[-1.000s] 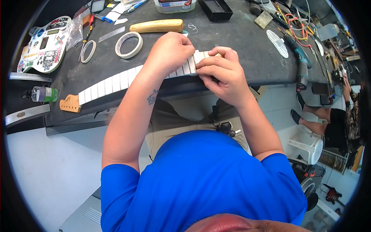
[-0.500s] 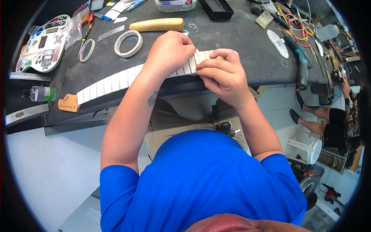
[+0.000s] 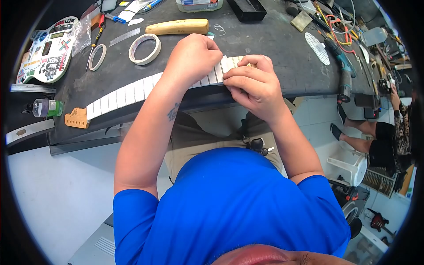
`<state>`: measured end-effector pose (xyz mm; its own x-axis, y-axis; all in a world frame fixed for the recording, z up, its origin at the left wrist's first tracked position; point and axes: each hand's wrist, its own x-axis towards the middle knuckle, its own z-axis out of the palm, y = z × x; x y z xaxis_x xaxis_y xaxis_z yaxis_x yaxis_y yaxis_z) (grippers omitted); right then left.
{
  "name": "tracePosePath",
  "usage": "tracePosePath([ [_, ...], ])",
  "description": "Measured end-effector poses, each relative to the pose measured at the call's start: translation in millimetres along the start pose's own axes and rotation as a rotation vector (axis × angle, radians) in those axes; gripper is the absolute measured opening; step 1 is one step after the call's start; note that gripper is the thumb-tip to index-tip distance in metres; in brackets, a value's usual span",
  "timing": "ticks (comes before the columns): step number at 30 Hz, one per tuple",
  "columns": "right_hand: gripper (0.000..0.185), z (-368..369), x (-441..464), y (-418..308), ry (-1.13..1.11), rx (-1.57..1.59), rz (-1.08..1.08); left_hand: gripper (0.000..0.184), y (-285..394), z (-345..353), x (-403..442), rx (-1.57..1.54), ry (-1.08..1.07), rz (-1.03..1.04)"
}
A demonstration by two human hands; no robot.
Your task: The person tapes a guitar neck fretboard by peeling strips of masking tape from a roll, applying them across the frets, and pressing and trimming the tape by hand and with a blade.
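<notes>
A guitar neck (image 3: 119, 100) lies along the front edge of the dark bench, its fretboard covered in pale tape strips between the frets and its wooden headstock (image 3: 76, 118) at the left. My left hand (image 3: 196, 55) is closed over the neck towards its right part; what its fingertips pinch is hidden. My right hand (image 3: 254, 81) sits just right of it, fingers curled and pressed together at the tape near the neck's right end. Whatever lies between those fingertips is too small to make out.
Behind the neck are a tape roll (image 3: 144, 49), a thinner roll (image 3: 97, 57), a wooden block (image 3: 176, 27) and a steel ruler (image 3: 125, 36). A stickered guitar body (image 3: 48, 51) lies left, a power drill (image 3: 344, 73) right. Another person's legs (image 3: 360, 132) show at far right.
The neck and bench items appear shifted slightly left in view. Both hands stay at nearly the same place on the neck, with only small finger movement.
</notes>
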<state>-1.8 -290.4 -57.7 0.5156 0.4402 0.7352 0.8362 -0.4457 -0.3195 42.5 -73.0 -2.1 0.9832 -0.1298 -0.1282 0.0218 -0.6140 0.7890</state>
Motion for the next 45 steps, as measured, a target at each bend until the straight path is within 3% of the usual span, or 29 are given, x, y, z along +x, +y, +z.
tracePosePath([
  [21,0.023,-7,1,-4,-0.045,0.136,0.089,0.027,5,-8,2,0.049,-0.083,-0.047],
  [30,0.039,0,1,-7,-0.027,-0.088,0.077,0.033,10,-10,-4,0.159,-0.019,-0.013],
  [31,0.039,1,2,-8,-0.021,-0.103,0.082,0.032,12,-9,-12,0.211,0.038,0.055],
  [34,0.037,0,2,-10,-0.023,-0.090,0.093,0.030,-14,-6,-17,0.292,0.224,0.549],
  [38,0.034,-18,-3,9,0.019,0.165,0.138,0.027,-23,-18,-36,0.391,-0.018,0.879],
  [39,0.033,-22,-4,17,0.050,0.250,0.165,0.029,-22,-21,-39,0.445,-0.111,0.839],
  [45,0.035,-40,3,46,0.177,0.189,0.229,0.044,-21,-30,-31,0.623,-0.147,0.864],
])
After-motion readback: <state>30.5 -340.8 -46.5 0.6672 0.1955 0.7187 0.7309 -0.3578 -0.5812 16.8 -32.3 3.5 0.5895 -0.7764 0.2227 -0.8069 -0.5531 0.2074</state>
